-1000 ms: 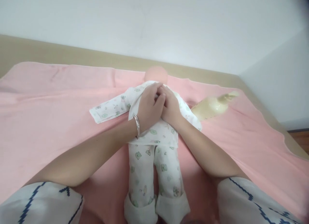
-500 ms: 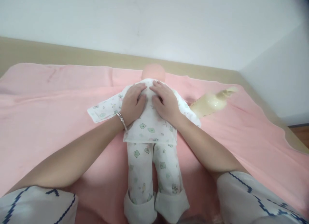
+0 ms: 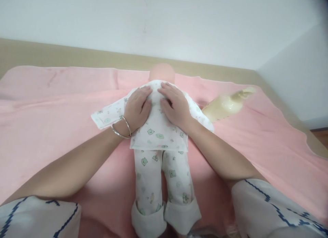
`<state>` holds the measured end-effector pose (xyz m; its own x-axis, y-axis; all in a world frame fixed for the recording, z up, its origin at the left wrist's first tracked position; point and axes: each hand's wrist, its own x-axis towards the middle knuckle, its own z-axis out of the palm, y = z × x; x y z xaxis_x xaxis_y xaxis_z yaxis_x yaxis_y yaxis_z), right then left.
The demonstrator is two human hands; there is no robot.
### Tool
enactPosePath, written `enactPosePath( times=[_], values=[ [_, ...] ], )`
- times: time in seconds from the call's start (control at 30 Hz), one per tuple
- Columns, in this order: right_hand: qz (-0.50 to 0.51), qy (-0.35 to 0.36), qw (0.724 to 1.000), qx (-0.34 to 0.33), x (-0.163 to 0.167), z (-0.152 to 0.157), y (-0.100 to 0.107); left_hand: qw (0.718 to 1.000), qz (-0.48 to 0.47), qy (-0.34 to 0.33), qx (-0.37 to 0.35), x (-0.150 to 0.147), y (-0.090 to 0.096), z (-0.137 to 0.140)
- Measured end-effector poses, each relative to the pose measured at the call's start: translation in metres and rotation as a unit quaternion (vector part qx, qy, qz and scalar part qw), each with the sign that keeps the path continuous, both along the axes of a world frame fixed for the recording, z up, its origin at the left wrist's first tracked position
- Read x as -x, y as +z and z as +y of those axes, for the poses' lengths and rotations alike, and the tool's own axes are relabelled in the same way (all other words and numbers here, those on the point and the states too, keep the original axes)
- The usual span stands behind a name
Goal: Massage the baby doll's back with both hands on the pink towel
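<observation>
"Doll [image 3: 159, 142] first: how do the fingers [image 3: 169, 90] sit on it?"

"Gently bent and near one another on each hand, thumbs [image 3: 165, 104] set apart and pointing inward. They're wrapped around nothing."

"And the palms?"

"Left hand [image 3: 137, 106] and right hand [image 3: 177, 106] rest on the shirt [image 3: 160, 128], one on each side of the upper body, with a strip of cloth between them."

"What makes that good handling?"

"I'd say flat palms, equal light weight on both sides, and no thumb tips digging in. Any stroke should glide, so the cloth doesn't ride up or bunch."

"The bracelet [image 3: 114, 131]?"

"It's loose on the left wrist, near the sleeve. I'd mind that it doesn't catch the cloth."

"Where's the doll, exactly?"

"Mid-blanket [image 3: 51, 125], its head [image 3: 162, 72] at the far end, just below the hem line, and its legs in trousers [image 3: 148, 183] toward the wearer. No face shows, so it's probably prone."

"Anything close by?"

"A bottle [image 3: 222, 108] lies beside the sleeve on the right; whether they touch, I can't tell. Give that elbow room."
</observation>
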<state>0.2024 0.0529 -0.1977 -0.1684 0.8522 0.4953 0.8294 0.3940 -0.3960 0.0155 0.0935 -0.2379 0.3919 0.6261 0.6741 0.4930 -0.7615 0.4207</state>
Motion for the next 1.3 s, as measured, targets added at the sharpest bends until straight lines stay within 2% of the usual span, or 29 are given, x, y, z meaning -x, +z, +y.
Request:
enactPosePath(
  times=[0.33,0.67,0.9,1.13,1.3],
  values=[
    [0.014,0.005,1.000,-0.007,-0.0010,0.0011,-0.0013,1.000,-0.005,0.004,0.002,-0.0009,0.0006,0.0011],
    [0.007,0.004,1.000,0.006,-0.0001,-0.0004,0.0011,0.999,-0.034,-0.020,0.003,0.0017,-0.0026,0.0021],
    [0.002,-0.003,1.000,0.023,0.0010,-0.0020,0.0039,0.995,-0.049,-0.087,0.002,0.0042,-0.0007,0.0001],
    [0.002,-0.005,1.000,0.021,0.0006,-0.0018,0.0038,0.998,-0.029,-0.058,-0.004,0.0024,-0.0017,-0.0006],
    [-0.003,-0.001,1.000,0.016,-0.0004,-0.0011,0.0015,0.997,-0.018,-0.066,-0.030,0.0038,-0.0014,0.0000]
  ],
)
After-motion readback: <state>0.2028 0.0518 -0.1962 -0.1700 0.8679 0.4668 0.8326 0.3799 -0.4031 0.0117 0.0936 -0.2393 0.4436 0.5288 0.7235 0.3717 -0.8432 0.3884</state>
